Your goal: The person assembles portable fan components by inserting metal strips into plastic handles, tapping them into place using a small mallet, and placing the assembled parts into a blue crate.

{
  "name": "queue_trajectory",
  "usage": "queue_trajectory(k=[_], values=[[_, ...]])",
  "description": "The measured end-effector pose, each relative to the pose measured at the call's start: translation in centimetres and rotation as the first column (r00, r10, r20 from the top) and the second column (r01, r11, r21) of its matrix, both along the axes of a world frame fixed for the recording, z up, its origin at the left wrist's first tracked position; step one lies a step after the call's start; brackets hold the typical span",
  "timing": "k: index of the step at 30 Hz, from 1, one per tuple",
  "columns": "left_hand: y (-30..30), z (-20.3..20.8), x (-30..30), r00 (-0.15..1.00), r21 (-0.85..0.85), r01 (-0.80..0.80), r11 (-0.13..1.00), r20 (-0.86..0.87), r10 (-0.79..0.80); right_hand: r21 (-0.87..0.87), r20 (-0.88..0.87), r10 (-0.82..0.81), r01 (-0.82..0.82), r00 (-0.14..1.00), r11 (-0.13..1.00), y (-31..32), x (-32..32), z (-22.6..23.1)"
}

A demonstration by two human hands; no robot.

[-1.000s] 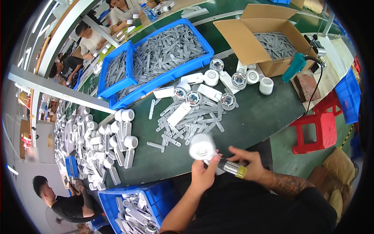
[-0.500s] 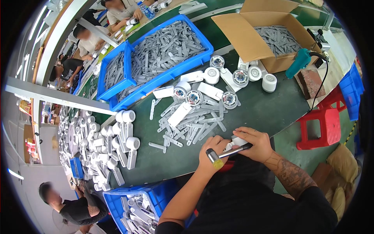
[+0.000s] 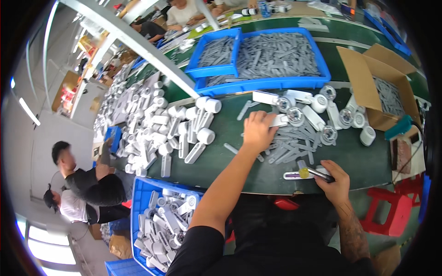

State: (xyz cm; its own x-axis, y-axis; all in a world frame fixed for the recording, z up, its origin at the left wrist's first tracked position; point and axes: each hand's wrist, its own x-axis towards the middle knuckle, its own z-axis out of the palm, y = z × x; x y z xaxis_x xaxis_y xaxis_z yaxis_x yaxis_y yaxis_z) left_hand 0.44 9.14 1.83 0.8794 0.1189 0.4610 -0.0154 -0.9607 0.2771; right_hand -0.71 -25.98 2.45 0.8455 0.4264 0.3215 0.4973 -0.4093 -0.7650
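Note:
My left hand [image 3: 258, 131] reaches over the loose grey strips [image 3: 290, 143] on the green table. Its fingers close around the handle end of a white round-headed device [image 3: 280, 120], whose open head shows circuitry. Near the table's front edge, my right hand [image 3: 335, 181] grips a small hammer [image 3: 317, 174] by its black handle. The hammer's yellow-tipped head lies over a slim white piece with a purplish face [image 3: 292, 175], which rests on the table and runs partly under my right hand. More white devices [image 3: 314, 117] lie beyond and right of the strips.
Blue trays [image 3: 276, 83] of grey strips stand at the back. A cardboard box [image 3: 357, 69] holds more at right, near a teal tool [image 3: 398, 128] and a brick [image 3: 404, 154]. Many white devices [image 3: 184, 133] cover the left side. A blue crate [image 3: 138, 207] stands below; red stools [image 3: 386, 211] are at right.
My hands, together before over a white piece with the hammer, are now apart. The left has gone forward to a device at the pile; the right holds the hammer low. The view has swung left.

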Motion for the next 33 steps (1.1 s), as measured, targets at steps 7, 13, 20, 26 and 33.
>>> queue_trajectory(k=[7, 13, 20, 26, 33], values=[[-1.6, 3.2, -4.3, 0.987, -0.347, 0.163, 0.924, 0.058, -0.152, -0.05, -0.016, 0.082, -0.083, 0.996, 0.995, -0.5, 0.8, 0.0], [-7.1, 5.7, -10.1, 0.934, -0.849, 0.07, 0.524, -0.129, -0.334, 0.054, 0.014, -0.027, 0.026, 1.0, 0.998, -3.0, 0.1, 4.3], [-13.2, 4.7, -14.9, 0.758, -0.931, 0.041, 0.362, -0.208, -0.618, 0.182, -0.431, 0.296, -0.239, 0.852, 0.954, -7.0, -3.4, 6.0], [-14.8, 2.5, -13.5, 0.957, -0.215, 0.241, 0.947, -0.113, -0.269, 0.128, -0.395, 0.17, -0.129, 0.903, 0.983, -7.1, -2.5, 2.2], [-12.6, -0.9, -10.6, 0.927, -0.414, 0.297, 0.861, -0.092, -0.364, -0.037, -0.18, 0.076, -0.085, 0.981, 0.996, -4.4, -0.5, 1.7]])
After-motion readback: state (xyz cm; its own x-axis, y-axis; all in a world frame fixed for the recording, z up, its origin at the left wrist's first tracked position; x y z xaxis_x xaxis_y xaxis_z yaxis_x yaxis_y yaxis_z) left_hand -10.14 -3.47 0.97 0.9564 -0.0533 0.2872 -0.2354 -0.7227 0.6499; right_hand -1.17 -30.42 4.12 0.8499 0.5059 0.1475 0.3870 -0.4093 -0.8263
